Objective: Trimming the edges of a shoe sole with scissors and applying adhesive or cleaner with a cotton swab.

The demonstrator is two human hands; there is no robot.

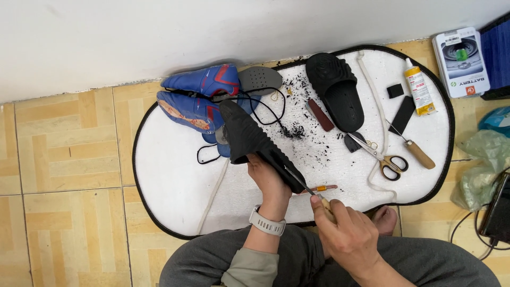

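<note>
My left hand (270, 183) grips a black slipper (254, 141) by its near end and holds it tilted over a white mat (170, 170). A white watch sits on that wrist. My right hand (348, 234) is closed around the wooden handle of an awl (304, 187). Its thin metal tip touches the slipper's edge next to my left fingers. The matching black slipper (338, 89) lies at the back of the mat.
On the mat lie two blue shoes (199, 95), a grey insole (260, 79), scissors (380, 157), a second wooden-handled awl (414, 150), a glue tube (419, 87), a white cord (374, 95) and black scraps. A battery box (460, 61) sits at the right.
</note>
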